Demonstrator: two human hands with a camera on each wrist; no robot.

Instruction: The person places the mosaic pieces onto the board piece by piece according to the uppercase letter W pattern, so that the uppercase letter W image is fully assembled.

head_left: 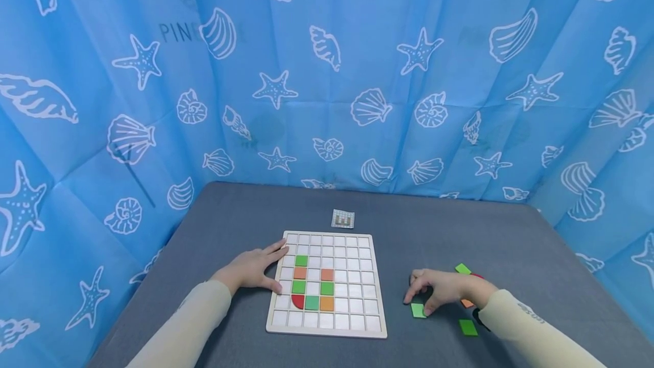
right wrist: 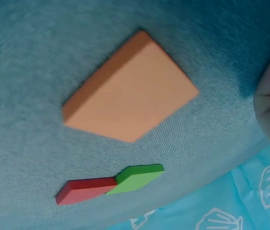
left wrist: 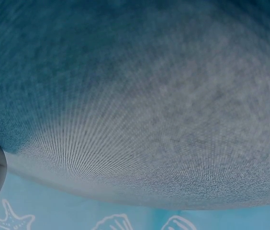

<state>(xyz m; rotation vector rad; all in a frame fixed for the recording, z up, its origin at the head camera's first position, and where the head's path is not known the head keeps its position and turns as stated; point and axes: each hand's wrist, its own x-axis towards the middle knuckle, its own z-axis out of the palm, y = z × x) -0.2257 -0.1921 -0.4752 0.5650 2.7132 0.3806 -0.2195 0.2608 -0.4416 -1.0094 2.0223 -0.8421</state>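
Eight tiles set on the board (head_left: 355, 291), five off it

With 12 o'clock pointing away from the person, the work looks part done. The tiles on the board form a lopsided U: down its 9 o'clock side run a green tile (head_left: 301, 260), an orange one (head_left: 300, 272), a second green (head_left: 298, 287) and a curved red (head_left: 298, 301); teal (head_left: 311, 302) and a deeper orange (head_left: 326, 303) make the 6 o'clock base; green (head_left: 327, 288) and orange (head_left: 327, 274) rise at 3 o'clock, one cell short of the other arm.

Whether a gap remains to fill cannot be checked: the card (head_left: 343, 219), off the board's 12 o'clock edge, is too small to read in detail.

The left hand (head_left: 255, 267), fingers spread, touches the board at 9 o'clock. The right hand (head_left: 441, 289), off at 3 o'clock, has its thumb at a pale green tile (head_left: 418, 310); whether it pinches it cannot be told. Around that hand lie a loose green at 1 o'clock (head_left: 462, 268), another at 5 (head_left: 468, 327), and a loose red (right wrist: 84, 190) and loose orange (right wrist: 135, 93) by the wrist.
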